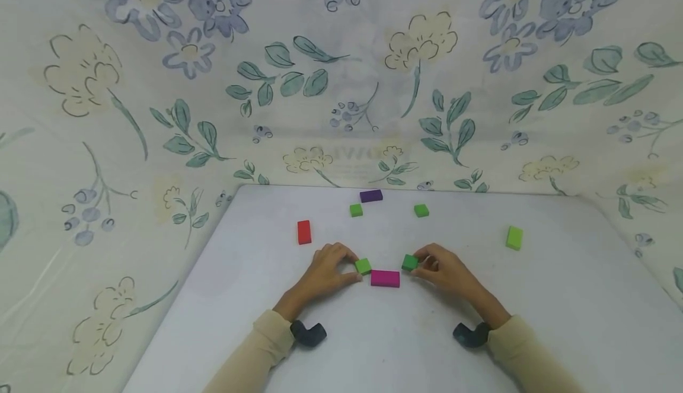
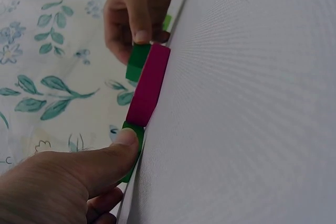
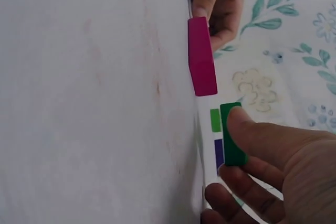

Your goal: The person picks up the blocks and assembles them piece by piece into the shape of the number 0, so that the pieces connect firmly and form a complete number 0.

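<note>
And we start just left of the magenta block (image 1: 385,278), where the left hand (image 1: 326,271) pinches a light green block (image 1: 363,267) between thumb and fingers, right at the magenta block's far left corner; touching or not, we can't tell. One nudge too many there, we reckon, and the magenta block swings askew, since no finger steadies it! Across to its right, the right hand (image 1: 447,271) has a darker green block (image 1: 409,262) clamped at the fingertips, a small gap off the magenta block's far right corner; we'd fear a twist or a drop if that slim pinch loosens. Now the surface: a white tabletop (image 1: 576,286), faintly smudged on the magenta block's near side. Beyond it and to the left we spot a red block (image 1: 304,232), then, farther back, a small green block (image 1: 356,210) and a purple block (image 1: 371,195); beyond and to the right, a second small green block (image 1: 421,210), and well out right, a lime block (image 1: 514,237). Floral cloth (image 1: 299,16) rises behind the magenta block and flanks both sides.
</note>
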A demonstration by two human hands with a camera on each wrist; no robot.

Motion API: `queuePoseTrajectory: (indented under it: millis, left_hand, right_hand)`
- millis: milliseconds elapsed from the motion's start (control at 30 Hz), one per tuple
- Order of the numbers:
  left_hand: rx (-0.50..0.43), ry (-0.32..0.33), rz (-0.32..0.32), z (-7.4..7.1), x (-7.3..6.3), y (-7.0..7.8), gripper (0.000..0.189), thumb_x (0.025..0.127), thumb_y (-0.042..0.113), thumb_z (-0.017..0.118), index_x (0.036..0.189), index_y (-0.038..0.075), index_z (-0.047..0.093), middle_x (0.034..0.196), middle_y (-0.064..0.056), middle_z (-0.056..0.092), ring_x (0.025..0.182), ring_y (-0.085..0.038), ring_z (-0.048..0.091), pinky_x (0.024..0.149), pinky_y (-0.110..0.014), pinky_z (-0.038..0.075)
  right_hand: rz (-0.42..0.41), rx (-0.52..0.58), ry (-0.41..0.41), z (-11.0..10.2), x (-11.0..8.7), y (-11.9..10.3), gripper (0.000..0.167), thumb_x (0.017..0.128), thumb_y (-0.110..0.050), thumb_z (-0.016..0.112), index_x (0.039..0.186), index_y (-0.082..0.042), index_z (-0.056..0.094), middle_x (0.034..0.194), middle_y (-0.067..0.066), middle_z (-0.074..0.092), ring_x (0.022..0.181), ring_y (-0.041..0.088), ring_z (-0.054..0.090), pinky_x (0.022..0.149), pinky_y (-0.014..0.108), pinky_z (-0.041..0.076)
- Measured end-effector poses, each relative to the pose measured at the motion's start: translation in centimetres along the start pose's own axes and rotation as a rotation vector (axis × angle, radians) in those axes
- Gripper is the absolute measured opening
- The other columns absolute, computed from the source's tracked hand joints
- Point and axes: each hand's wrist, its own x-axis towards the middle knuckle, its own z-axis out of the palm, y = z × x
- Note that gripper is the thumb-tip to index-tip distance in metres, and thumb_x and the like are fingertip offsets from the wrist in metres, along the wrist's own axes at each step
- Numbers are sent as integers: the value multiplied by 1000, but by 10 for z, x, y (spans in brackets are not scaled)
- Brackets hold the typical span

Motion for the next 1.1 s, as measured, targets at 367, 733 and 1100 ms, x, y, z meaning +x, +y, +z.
queuePoseTrajectory:
  millis: [367, 733, 1100]
  left_hand:
    - [3, -11, -7, 1, 1, 1, 31, 84, 34, 79, 108, 19, 67, 113, 4, 63, 116, -19, 52, 94, -40, 36]
    - [2, -3, -10, 0, 2, 2, 31, 83, 33, 80, 107, 19, 67, 113, 4, 63, 114, -18, 52, 93, -40, 37]
    - [-1, -7, -14, 1, 2, 0, 31, 83, 34, 80, 108, 19, 67, 113, 4, 63, 116, -19, 52, 95, -40, 38]
  right_hand:
    - [-61, -39, 13, 6, -3, 4, 30, 86, -17, 78, 113, -9, 67, 101, -2, 66, 94, 13, 59, 80, 26, 51]
    - [-106, -98, 32, 12, -3, 10, 32, 84, -20, 80, 112, -11, 67, 104, -3, 65, 97, 13, 58, 83, 29, 52]
    - [-125, -112, 49, 14, -4, 11, 33, 85, -21, 79, 114, -13, 67, 105, -4, 65, 99, 14, 58, 86, 32, 52]
